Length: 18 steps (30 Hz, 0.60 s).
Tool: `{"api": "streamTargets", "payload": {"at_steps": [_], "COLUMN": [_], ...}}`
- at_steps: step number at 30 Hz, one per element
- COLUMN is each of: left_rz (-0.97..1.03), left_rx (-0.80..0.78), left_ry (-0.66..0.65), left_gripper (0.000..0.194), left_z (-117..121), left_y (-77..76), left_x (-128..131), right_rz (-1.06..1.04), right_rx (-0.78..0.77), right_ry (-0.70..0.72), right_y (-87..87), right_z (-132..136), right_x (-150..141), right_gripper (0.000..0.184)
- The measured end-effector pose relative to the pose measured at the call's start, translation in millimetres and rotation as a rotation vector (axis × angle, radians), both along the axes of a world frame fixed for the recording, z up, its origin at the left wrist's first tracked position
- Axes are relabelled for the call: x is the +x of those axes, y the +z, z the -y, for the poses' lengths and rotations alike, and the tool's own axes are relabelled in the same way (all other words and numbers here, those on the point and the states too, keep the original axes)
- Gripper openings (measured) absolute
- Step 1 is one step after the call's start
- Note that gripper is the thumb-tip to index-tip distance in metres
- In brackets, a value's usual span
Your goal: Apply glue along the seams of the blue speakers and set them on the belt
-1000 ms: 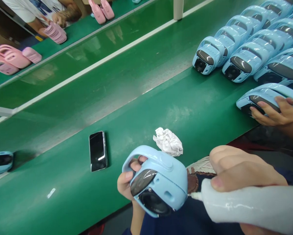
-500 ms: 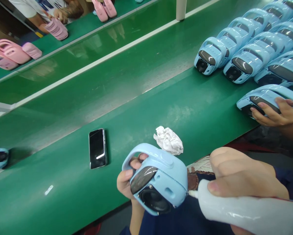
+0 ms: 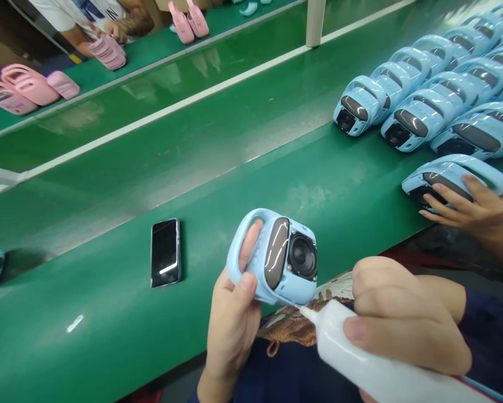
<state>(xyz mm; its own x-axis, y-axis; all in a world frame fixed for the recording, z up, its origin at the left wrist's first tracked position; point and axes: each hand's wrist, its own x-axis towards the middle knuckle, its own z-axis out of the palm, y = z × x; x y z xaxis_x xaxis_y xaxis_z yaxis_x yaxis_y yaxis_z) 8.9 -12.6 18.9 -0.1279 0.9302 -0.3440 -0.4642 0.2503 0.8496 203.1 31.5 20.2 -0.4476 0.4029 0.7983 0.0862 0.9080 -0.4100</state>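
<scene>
My left hand [image 3: 234, 319] is wrapped round the handle side of a light blue portable speaker [image 3: 259, 282], holding it up off the bench. Its black round driver and dark glossy panel face up and to the right. In my right hand [image 3: 406, 316] is a white glue bottle [image 3: 372, 364] with a narrow nozzle, fingers closed round it. The nozzle tip [image 3: 305, 311] is at the lower edge of the speaker, touching or very near it. Part of the speaker's handle is hidden behind my left fingers.
A black phone [image 3: 165, 252] lies on the green bench [image 3: 108, 313]. At right, another person's hand [image 3: 478, 207] holds a blue speaker [image 3: 444, 179]; several more stand in rows behind. Across the line, a person handles pink parts [image 3: 107, 51]. A post [image 3: 314, 22] stands at the back.
My left hand has turned the speaker so its driver now faces right, and raised it. The bottle has shifted left with its nozzle. The crumpled white cloth is no longer visible.
</scene>
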Motion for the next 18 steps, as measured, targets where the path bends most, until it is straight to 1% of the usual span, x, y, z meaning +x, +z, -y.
{"api": "streamTargets", "payload": {"at_steps": [2, 6, 10, 12, 14, 18], "left_rz": [-0.015, -0.007, 0.007, 0.010, 0.015, 0.030], "left_rx": [-0.016, -0.061, -0.082, -0.085, -0.081, -0.049], "left_ry": [-0.026, -0.045, -0.052, -0.051, -0.054, -0.058], "left_gripper": [0.063, 0.066, 0.070, 0.070, 0.069, 0.071], "left_z": [-0.2, 2.2, 5.2, 6.3, 7.0, 7.9], "left_y": [0.8, 1.5, 2.0, 1.3, -0.1, -2.9], "left_x": [1.9, 3.1, 3.9, 3.8, 3.2, 2.2], "right_rz": [0.046, 0.091, 0.071, 0.093, 0.133, 0.158], "right_rx": [0.127, 0.128, 0.108, 0.118, 0.126, 0.137], "right_ry": [0.071, -0.004, -0.078, -0.055, -0.001, 0.059], "right_y": [2.0, 4.8, 0.9, -0.9, -1.3, 1.2], "right_z": [-4.6, -2.0, 4.9, 5.4, 4.0, 0.1], "right_x": [-2.1, -5.2, -6.6, -5.3, -3.1, -0.8], "right_gripper": [0.032, 0.034, 0.033, 0.030, 0.026, 0.022]}}
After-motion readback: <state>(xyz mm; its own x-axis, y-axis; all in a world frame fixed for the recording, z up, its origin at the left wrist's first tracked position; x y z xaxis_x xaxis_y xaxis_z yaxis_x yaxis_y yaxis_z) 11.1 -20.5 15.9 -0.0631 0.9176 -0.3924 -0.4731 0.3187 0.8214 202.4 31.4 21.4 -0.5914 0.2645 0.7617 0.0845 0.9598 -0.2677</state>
